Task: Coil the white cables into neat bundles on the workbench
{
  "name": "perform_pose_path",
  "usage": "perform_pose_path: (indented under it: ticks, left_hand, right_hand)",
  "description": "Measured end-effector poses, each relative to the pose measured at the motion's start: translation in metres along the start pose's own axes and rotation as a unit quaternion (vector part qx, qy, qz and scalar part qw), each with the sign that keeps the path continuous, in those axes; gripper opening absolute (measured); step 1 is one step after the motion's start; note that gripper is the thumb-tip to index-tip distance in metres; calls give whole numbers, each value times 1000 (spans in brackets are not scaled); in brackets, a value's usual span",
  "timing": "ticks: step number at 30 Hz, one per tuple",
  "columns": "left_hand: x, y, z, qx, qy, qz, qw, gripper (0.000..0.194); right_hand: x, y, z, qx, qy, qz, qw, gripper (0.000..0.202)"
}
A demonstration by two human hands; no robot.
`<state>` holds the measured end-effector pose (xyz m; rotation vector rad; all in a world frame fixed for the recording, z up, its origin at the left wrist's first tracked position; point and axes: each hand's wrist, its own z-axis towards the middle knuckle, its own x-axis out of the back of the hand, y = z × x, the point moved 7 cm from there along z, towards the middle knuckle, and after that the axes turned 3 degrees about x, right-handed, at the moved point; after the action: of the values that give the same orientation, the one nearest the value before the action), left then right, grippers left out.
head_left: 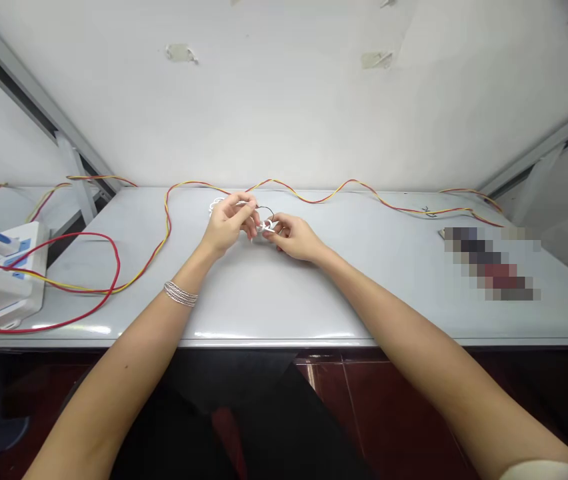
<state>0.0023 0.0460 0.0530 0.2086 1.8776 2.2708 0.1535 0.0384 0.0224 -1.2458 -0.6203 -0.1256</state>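
Note:
A white cable (267, 227) is bunched between my two hands above the grey tabletop, and part of its coil (215, 204) shows behind my left hand. My left hand (229, 221) is closed, thumb and index finger pinching the end of a thin dark wire-like tie (267, 209). That tie arches over toward my right hand. With fingers curled and thumb pressed in, my right hand (296, 237) grips the white cable from the right. The fingers hide much of the cable, and I cannot tell whether the tie goes around it.
A red and yellow twisted wire (314, 201) runs along the back of the table (274, 300). At the left stands a white power strip (34, 257) with plugs, and a red wire (114, 250) loops from it. A pixelated item (489, 263) lies at the right.

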Motion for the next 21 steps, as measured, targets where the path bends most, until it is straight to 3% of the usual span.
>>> perform_pose_path:
  ticks: [16, 21]
  left_hand:
    - [9, 10, 0, 0, 24, -130, 991, 37]
    - [6, 11, -1, -4, -9, -151, 988, 40]
  right_hand:
    - [8, 4, 1, -39, 66, 9, 997, 14]
    - [10, 9, 1, -56, 77, 20, 995, 11]
